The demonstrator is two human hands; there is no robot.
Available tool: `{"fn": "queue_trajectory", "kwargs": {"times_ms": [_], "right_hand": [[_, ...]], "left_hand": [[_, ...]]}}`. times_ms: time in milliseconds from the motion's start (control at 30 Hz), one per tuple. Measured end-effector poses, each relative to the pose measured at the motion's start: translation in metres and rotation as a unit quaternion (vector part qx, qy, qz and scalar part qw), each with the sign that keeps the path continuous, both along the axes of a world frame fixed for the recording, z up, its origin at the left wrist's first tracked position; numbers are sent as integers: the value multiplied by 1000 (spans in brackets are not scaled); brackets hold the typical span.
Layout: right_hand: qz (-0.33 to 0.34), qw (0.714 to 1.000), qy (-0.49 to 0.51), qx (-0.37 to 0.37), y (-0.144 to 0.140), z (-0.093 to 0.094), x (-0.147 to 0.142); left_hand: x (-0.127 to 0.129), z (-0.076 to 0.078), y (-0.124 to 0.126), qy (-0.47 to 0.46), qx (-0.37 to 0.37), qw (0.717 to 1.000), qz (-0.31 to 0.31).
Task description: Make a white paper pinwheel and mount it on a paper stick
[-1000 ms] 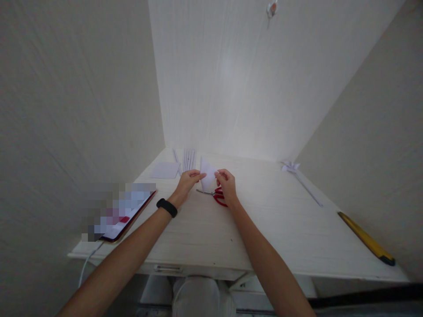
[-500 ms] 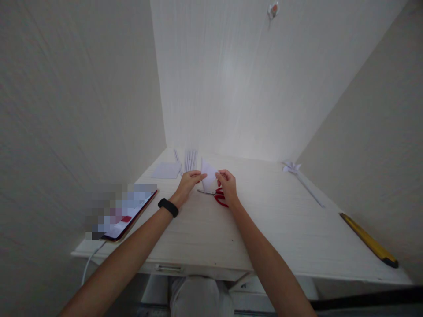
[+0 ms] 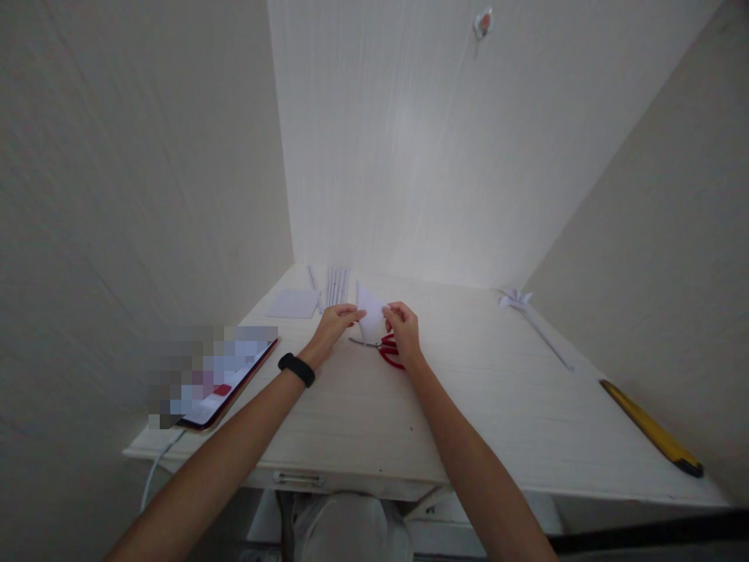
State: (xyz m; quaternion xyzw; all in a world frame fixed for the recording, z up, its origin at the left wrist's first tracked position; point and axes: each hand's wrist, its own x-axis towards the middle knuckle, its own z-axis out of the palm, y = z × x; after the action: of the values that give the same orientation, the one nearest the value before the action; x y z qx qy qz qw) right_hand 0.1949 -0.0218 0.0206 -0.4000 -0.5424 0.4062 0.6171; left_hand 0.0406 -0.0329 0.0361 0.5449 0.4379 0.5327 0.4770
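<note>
A white piece of paper (image 3: 370,309), folded into a triangle, is held up between both hands. My left hand (image 3: 342,318) pinches its left edge between thumb and fingers. On the opposite corner, my right hand (image 3: 402,321) has a similar pinch. Red-handled scissors (image 3: 388,351) lie on the table just below the paper, their handles partly hidden by my right hand. Behind my left hand are several thin white paper sticks (image 3: 337,286), with a flat white paper sheet (image 3: 292,303) beside them.
A paper pinwheel on a stick (image 3: 541,332) lies at the right side of the white table (image 3: 497,421). Nearer the right wall is a yellow and black tool (image 3: 652,428), perhaps a cutter. A tablet or phone (image 3: 225,386), partly blurred, leans at the left with a white cable (image 3: 153,472).
Both hands keep their pinch on the folded paper and have barely moved. The view has shifted very slightly.
</note>
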Motion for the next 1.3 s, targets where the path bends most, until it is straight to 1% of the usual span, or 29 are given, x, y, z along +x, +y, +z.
{"fn": "queue_trajectory", "kwargs": {"times_ms": [500, 633, 933, 1133, 1300], "right_hand": [[-3, 1000, 1, -2, 1, -2, 0], [-3, 1000, -8, 1, 2, -3, 1], [-10, 1000, -8, 6, 3, -4, 2], [-6, 1000, -8, 4, 4, -5, 2], [-5, 1000, -4, 6, 6, -7, 3]], "left_hand": [[0, -3, 3, 10, 12, 1000, 18], [-1, -3, 2, 13, 5, 999, 35], [1, -4, 4, 5, -18, 999, 45], [0, -2, 3, 10, -13, 999, 45], [-1, -2, 2, 23, -6, 999, 25]]}}
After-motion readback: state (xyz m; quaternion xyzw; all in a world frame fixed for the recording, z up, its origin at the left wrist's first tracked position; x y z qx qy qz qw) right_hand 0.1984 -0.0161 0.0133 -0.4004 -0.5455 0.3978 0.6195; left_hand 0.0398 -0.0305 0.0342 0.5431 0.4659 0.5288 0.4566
